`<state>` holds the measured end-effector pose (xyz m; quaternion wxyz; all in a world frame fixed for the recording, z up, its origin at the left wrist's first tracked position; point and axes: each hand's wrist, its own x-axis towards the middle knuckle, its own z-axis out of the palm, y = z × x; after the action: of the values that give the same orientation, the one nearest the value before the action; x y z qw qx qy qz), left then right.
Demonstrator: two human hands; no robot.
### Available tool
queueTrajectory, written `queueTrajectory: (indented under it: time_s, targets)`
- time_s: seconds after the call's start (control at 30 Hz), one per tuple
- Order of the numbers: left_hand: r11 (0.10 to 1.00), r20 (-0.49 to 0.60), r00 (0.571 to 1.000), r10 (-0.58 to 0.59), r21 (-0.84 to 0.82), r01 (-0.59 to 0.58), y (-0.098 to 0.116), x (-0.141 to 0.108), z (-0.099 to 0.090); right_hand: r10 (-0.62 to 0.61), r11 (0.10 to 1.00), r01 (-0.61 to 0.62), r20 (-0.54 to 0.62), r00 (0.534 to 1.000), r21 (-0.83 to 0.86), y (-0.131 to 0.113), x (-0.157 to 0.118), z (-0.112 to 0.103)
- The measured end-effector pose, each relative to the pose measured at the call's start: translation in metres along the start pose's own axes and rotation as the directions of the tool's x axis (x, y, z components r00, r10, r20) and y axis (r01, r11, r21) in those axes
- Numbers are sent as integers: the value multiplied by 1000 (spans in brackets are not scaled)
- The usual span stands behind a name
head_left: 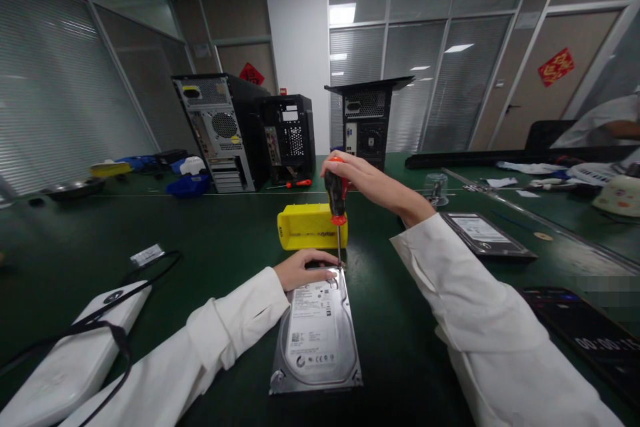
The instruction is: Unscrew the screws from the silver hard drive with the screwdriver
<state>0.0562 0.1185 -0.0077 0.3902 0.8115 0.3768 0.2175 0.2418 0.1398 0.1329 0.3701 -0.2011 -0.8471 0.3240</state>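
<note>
I see the hard drive (320, 340) lying label-up — the right hand (356, 177) is closed around a screwdriver (335, 197), upright at the drive's far right corner. The left hand (299, 271), partly open, rests on its far end; beyond it sits a yellow bin (286, 230).

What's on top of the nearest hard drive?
On the drive: left hand at the far end, screwdriver at the far-right corner, printed label visible. Whatever lies beneath the hand is hidden.
</note>
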Motion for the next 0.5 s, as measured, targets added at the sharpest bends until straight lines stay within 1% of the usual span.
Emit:
queueTrajectory:
  time_s: [0.27,0.5]
  targets:
    - [1000,-4,1000,11,-1,-11,-3,1,1,-6,1000,7,-69,998,15,2,-1,3]
    - [1000,-10,1000,-5,-1,5,0,0,2,-27,991,32,-41,999,127,3,1,7]
